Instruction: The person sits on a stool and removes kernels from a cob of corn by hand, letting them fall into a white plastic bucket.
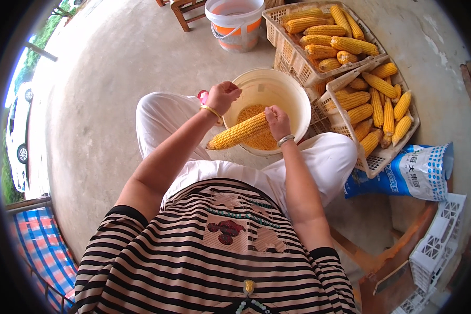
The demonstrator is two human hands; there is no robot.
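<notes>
An ear of dried yellow corn (239, 132) lies slantwise over the near part of a white plastic bucket (305, 117), gripped at its right end by my right hand (278, 121). Its pointed left end sticks out past the rim. My left hand (223, 97) is raised above the bucket's left rim, thumb and fingertips drawn together; whether something small is between them cannot be told. Loose corn kernels (265, 140) cover the bottom of the bucket. The bucket stands on the floor between my bent knees.
Two stacked-up plastic crates (278, 37) (371, 167) hold many corn ears to the right. Behind stands a white and orange pail (235, 29) beside a wooden stool (180, 11). A blue and white printed sack (408, 172) and a white plastic crate (435, 243) are at the lower right.
</notes>
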